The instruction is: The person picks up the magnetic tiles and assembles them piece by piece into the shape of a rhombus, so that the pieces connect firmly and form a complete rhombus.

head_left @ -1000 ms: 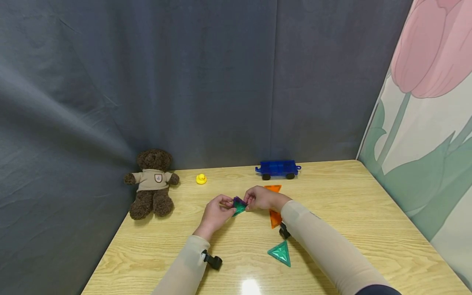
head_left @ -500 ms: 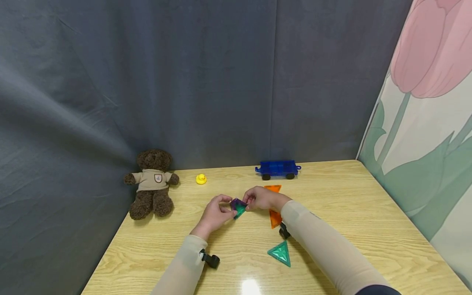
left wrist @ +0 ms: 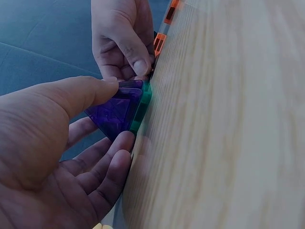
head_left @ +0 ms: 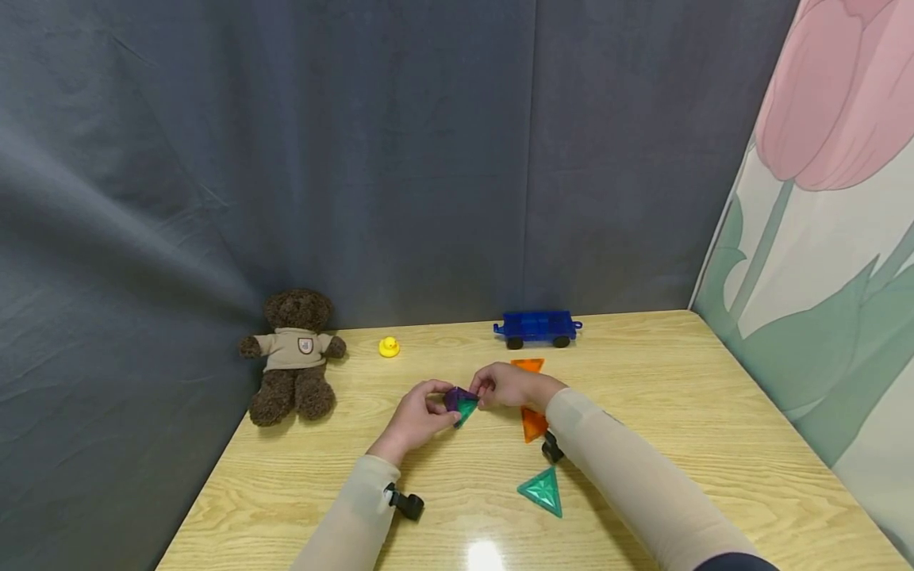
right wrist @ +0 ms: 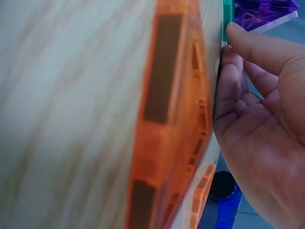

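A purple triangular magnetic tile [left wrist: 112, 114] stands tilted along the edge of a green triangular magnetic tile [head_left: 466, 410] that lies low at the tabletop. My left hand [head_left: 416, 418] pinches the purple tile between its thumb and fingers. On the far side of the pair, my right hand [head_left: 505, 385] pinches the right corner of the green tile with thumb and curled fingers. Part of the purple piece hides behind my left fingers, and whether it is one tile or two I cannot tell. Orange triangular tiles [right wrist: 167, 119] lie just beneath my right wrist.
A loose green triangular tile [head_left: 544, 492] lies nearer the front of the wooden table [head_left: 685, 396]. Along the back stand a blue toy wagon base [head_left: 539, 327], a yellow rubber duck [head_left: 389, 346] and a brown teddy bear [head_left: 296, 357]. A dark curtain [head_left: 428, 159] hangs behind.
The purple tile has tipped and shifted slightly left, and the green tile has turned a little, its tip now toward the front. My left hand moved slightly with them; my right hand stayed nearly still.
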